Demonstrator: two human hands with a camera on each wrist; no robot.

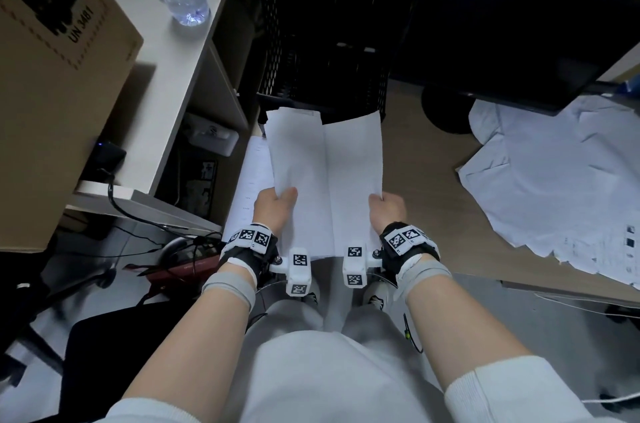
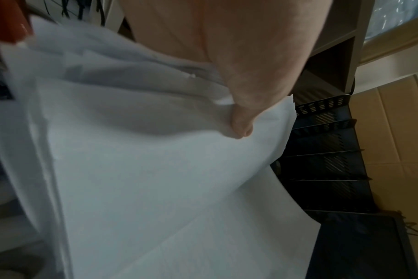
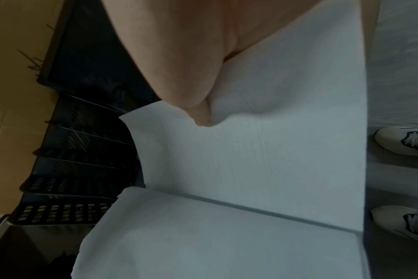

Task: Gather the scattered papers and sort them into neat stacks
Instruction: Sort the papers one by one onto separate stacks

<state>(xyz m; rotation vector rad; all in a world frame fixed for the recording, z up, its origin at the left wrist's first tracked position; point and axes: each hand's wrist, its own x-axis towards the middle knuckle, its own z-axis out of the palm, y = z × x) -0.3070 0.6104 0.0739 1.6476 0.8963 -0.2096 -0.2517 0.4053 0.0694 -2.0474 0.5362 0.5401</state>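
Both wrist views are dim and mostly filled by palm and paper, so the fingers under the sheets (image 1: 327, 180) cannot be made out. The left hand (image 1: 273, 211) pinches the sheets' left edge and the right hand (image 1: 386, 211) their right edge, thumbs on top. The sheets reach forward to the black tray rack (image 1: 322, 41). A loose pile (image 1: 568, 187) lies well right of the rack, partly under a dark monitor (image 1: 502, 34).
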